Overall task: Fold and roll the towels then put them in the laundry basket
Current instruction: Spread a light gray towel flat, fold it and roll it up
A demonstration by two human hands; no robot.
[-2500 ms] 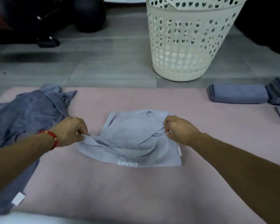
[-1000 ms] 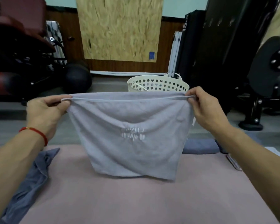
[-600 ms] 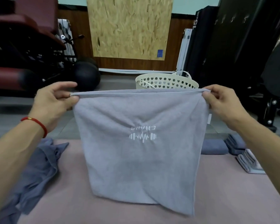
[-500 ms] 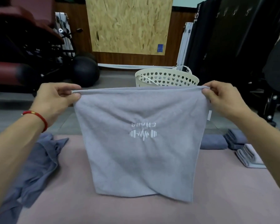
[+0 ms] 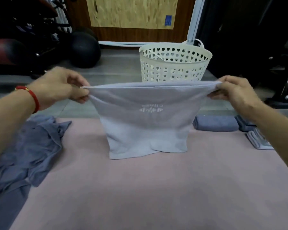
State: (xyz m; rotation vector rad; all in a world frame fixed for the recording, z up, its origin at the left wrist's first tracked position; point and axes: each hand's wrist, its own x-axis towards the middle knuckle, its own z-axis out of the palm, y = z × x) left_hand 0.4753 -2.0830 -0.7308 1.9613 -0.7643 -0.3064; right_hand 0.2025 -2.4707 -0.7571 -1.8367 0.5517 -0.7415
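We have the pale lilac-grey terry towel with the white printed logo (image 5: 148, 120) stretched between our two hands, each pinching one upper corner. Our left hand (image 5: 60, 87), the one with the red cord bracelet (image 5: 29, 97) on its wrist, has thumb and curled fingers closed on the left corner; our right hand (image 5: 234, 93) grips the right corner the same way. The top hem runs taut and nearly level from hand to hand, so the towel's held edge lies crosswise in front of us, left to right, and the cloth hangs down from it. Its lower edge already touches the pink padded surface (image 5: 156, 188) and buckles a little there.

That is the relation the next move turns on, as we judge it: the towel hangs between and below both hands, neither hand nearer than the other, so to spread it flat we would carry the top hem away from us or towards us while the bottom edge stays put.

Beyond the towel, on the grey floor, stands the cream perforated plastic laundry basket (image 5: 175, 67). To the right on the surface lie a rolled blue-grey towel (image 5: 214, 125) and other folded ones (image 5: 256, 138); to the left a crumpled heap of darker blue-grey towels (image 5: 27, 155) waits.
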